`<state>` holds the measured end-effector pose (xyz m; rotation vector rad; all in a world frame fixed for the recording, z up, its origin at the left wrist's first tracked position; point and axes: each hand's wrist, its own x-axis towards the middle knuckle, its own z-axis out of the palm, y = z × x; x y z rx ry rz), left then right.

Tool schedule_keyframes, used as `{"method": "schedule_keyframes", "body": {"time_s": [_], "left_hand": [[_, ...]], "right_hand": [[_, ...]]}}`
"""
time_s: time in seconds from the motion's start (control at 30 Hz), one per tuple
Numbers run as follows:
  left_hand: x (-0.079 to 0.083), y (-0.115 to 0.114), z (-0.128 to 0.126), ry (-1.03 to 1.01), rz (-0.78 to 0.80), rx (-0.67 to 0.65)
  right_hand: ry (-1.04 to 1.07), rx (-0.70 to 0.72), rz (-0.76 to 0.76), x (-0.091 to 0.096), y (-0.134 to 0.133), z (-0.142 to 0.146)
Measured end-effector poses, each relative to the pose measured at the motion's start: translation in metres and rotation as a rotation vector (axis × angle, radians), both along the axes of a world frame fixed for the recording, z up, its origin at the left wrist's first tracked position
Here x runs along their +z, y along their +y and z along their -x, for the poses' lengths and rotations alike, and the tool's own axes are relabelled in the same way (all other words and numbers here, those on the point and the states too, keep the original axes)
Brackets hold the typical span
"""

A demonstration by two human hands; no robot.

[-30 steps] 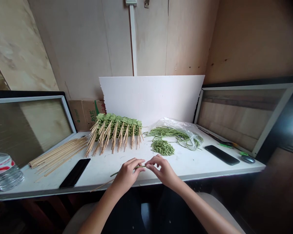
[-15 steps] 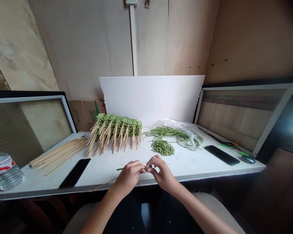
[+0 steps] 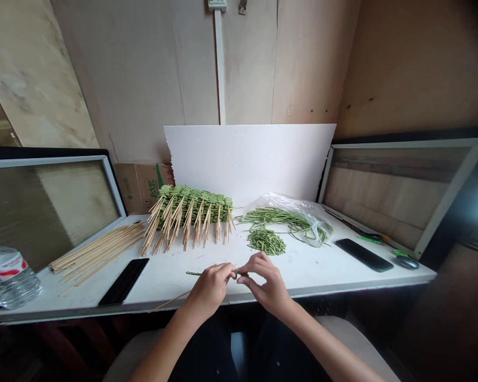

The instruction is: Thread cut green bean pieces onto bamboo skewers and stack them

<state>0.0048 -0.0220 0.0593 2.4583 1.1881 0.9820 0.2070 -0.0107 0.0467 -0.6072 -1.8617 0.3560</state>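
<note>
Over the front of the white table, my left hand is closed on a long green bean, whose thin end sticks out to the left. My right hand pinches the same bean at its other side, a short way from the left fingertips. Fingers hide most of the bean. A bamboo skewer slants beneath my left wrist over the table edge. Beyond the hands lies a heap of short bean pieces. Behind it, long whole beans rest partly under a clear plastic bag.
Stacked bean skewers stand at the back left, sticks pointing forward. Loose bamboo skewers lie further left, near a black phone and a water bottle. Another phone and a mouse are at right.
The bean's end reaches slightly further left of my left hand. My fingertips have shifted a little along the bean, and the view has moved slightly.
</note>
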Motion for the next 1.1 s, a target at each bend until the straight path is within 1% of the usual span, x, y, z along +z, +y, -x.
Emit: {"method": "schedule_keyframes", "body": {"time_s": [0.1,0.23,0.3,0.37,0.5,0.57,0.63,0.7,0.77,0.83,0.9,1.0,1.1], "left_hand": [[-0.001,-0.001,-0.001,-0.001,0.013,-0.012],[-0.004,-0.002,-0.006,0.001,0.01,-0.057],[-0.005,-0.002,-0.007,-0.02,0.032,-0.076],[-0.004,-0.003,-0.007,-0.072,0.075,-0.105],[-0.002,-0.004,-0.007,-0.192,0.161,-0.164],[-0.001,-0.005,-0.007,-0.212,0.186,-0.171],[0.001,-0.005,-0.007,-0.214,0.209,-0.155],[0.002,-0.004,-0.005,-0.212,0.206,-0.126],[0.004,-0.002,-0.002,-0.204,0.167,-0.09],[0.004,0.001,0.001,-0.19,0.123,-0.059],[0.002,0.004,0.004,-0.178,0.099,-0.035],[-0.003,0.007,0.007,-0.148,0.08,-0.014],[-0.008,0.01,0.007,-0.125,0.076,-0.004]], "right_hand": [[-0.03,-0.025,-0.08,0.001,0.0,-0.001],[-0.06,-0.019,-0.069,0.001,-0.002,0.0],[-0.031,-0.022,-0.025,0.001,-0.004,0.001],[0.027,-0.015,0.053,0.0,-0.005,0.003],[0.165,0.056,0.227,-0.003,-0.005,0.008],[0.207,0.109,0.28,-0.004,-0.003,0.008],[0.237,0.118,0.315,-0.005,0.003,0.005],[0.255,0.029,0.324,-0.005,0.012,-0.004],[0.216,-0.14,0.301,-0.006,0.026,-0.019],[0.078,-0.324,0.252,-0.01,0.043,-0.037],[-0.049,-0.458,0.246,-0.018,0.058,-0.053],[-0.18,-0.544,0.288,-0.035,0.073,-0.066],[-0.251,-0.613,0.256,-0.049,0.076,-0.067]]}}
